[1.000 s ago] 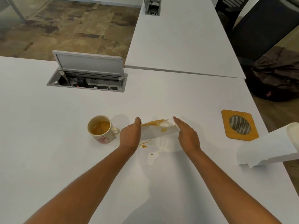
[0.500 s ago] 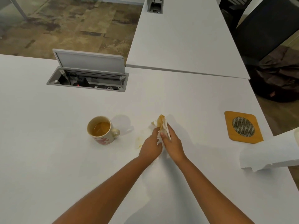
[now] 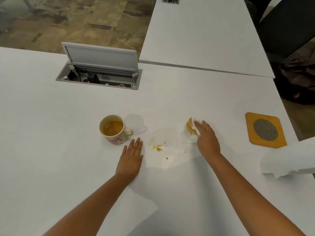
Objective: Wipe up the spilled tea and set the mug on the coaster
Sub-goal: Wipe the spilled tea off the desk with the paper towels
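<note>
A cream mug (image 3: 114,129) with red marks and tea inside stands upright on the white table (image 3: 51,150). Small tea drops and a wet smear (image 3: 159,148) lie between my hands. My right hand (image 3: 207,138) presses a crumpled, tea-stained paper towel (image 3: 190,129) onto the table right of the spill. My left hand (image 3: 132,155) rests flat on the table, fingers together, just below and right of the mug, apart from it. A wooden coaster (image 3: 265,130) with a round mesh centre lies at the right, bare.
A paper towel roll (image 3: 289,159) lies on its side at the right table edge. An open cable hatch (image 3: 100,70) with a raised lid sits behind the mug. A second white table (image 3: 204,31) joins at the back. A dark chair and bag stand at the far right.
My hands gathered the paper towel into a wad, then parted. The right hand carried the wad to the right; the left hand let go and dropped flat beside the mug.
</note>
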`<state>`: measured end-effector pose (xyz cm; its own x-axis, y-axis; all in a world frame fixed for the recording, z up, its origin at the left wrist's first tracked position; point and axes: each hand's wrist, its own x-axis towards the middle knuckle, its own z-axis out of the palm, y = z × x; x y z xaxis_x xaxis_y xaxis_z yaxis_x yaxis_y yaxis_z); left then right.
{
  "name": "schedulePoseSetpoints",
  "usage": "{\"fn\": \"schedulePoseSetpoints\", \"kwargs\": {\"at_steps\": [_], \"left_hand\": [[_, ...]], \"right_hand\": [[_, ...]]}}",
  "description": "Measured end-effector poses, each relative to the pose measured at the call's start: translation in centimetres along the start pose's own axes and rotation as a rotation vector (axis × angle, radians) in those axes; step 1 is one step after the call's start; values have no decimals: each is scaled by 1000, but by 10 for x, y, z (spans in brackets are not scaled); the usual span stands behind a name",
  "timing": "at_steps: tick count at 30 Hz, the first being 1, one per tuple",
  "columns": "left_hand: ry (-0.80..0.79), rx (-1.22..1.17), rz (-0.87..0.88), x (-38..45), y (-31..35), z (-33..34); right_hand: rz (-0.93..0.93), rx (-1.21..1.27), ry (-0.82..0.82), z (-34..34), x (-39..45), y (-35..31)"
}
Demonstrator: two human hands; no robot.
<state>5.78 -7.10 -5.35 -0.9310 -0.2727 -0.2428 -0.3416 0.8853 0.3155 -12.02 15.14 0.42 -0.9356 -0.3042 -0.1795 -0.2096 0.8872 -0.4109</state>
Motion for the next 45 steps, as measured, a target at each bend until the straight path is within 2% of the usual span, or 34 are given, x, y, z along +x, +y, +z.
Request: {"fn": "schedulePoseSetpoints", "kwargs": {"at_steps": [3,5,12,17,19,24,27,31,36,39,45], "left_hand": [[25,-18,21,-3,-2,5],[37,-10,28,-3,-3,7],[108,-12,22,-7,-4,12],[120,-40,18,-7,-4,15],[124,-28,22,-7,-4,15],[124,-17,35,-7,-2,12],[115,-2,29,-8,-4,13],[80,-80,15,-7,-6,13],[98,-156,26,-9,-5,8],[108,-208,20,-9,-5,6],[102,-267,34,-10,-6,2]], "right_hand": [[-50,-75,-257,20,0,-8],[-72,-138,-326,34,-2,-19],[-397,-254,-392,84,-38,-78],[-566,-307,-357,93,-73,-54],[-531,-276,-326,82,-66,-34],[-153,-181,-224,46,-41,10],[-91,-148,-227,42,-56,25],[-181,-144,-226,52,-88,25],[-482,-199,-360,84,-113,-20],[-621,-256,-412,99,-98,-54],[-604,-267,-425,95,-27,-92]]}}
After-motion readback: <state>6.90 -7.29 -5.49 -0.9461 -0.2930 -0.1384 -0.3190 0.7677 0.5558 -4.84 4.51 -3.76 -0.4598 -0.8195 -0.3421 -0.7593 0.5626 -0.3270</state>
